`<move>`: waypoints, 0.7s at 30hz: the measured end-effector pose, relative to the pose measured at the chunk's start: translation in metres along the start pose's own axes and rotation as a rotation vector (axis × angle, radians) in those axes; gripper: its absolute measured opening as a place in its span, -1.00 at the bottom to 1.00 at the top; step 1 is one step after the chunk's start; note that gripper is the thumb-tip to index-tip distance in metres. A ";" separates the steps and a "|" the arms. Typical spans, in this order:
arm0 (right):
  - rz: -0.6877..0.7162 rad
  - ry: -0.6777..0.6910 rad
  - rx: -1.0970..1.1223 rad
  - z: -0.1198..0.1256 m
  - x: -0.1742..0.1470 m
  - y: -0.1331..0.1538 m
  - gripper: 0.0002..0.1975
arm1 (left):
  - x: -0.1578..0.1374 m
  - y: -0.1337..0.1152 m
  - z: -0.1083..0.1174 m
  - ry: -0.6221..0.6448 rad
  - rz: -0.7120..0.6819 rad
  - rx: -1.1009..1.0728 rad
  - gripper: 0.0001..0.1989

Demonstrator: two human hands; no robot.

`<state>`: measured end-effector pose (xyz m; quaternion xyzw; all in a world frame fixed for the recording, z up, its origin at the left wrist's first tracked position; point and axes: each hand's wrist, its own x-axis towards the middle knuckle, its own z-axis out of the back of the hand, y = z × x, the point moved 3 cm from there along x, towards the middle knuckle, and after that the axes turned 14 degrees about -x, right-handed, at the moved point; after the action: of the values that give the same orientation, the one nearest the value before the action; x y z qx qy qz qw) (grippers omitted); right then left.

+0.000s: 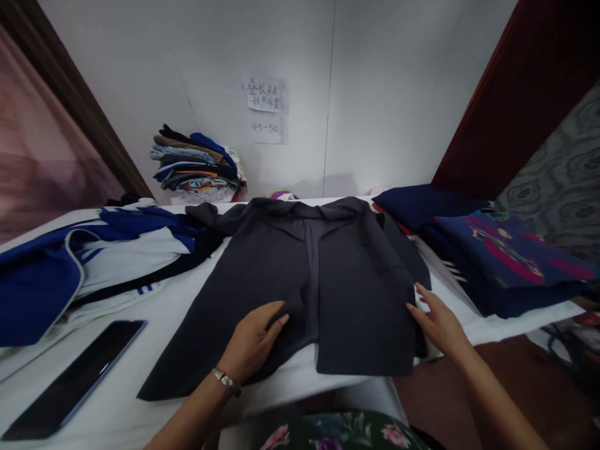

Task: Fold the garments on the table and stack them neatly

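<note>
A dark grey, long-sleeved jacket (365, 300) lies spread on the white-covered table, collar at the far side and its front parted down the middle. My left hand (255, 337), with a metal bracelet at the wrist, is closed on the jacket's left front panel near the middle opening, and the cloth rises in a fold at the fingers. At the jacket's right edge is my right hand (438, 322), thumb and forefinger apart, their tips touching the cloth. One sleeve (407, 247) runs down along the right side; the other sleeve's end (201, 214) reaches out to the far left.
Blue and white garments (135, 256) lie at the left, behind a dark phone (77, 378). A stack of folded clothes (201, 162) stands against the wall. Folded navy and patterned clothes (510, 250) sit at the right. Handwritten paper notes (267, 94) hang on the wall.
</note>
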<state>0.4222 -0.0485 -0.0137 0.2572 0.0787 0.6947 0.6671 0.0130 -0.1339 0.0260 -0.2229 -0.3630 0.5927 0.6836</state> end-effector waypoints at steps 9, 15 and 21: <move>0.592 0.308 0.042 -0.018 -0.003 0.111 -0.56 | -0.018 -0.023 -0.039 0.361 -0.117 0.071 -0.57; 0.806 0.547 0.117 -0.036 0.007 0.160 -0.57 | -0.002 0.018 0.045 -0.121 0.086 0.216 -0.63; 0.923 0.601 0.135 -0.070 0.032 0.198 -0.53 | -0.006 0.075 0.102 -0.268 0.582 0.356 -0.52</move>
<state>0.2151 -0.0206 0.0239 0.0974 0.1892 0.9511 0.2239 -0.1132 -0.1374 0.0343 -0.1149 -0.2619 0.8400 0.4610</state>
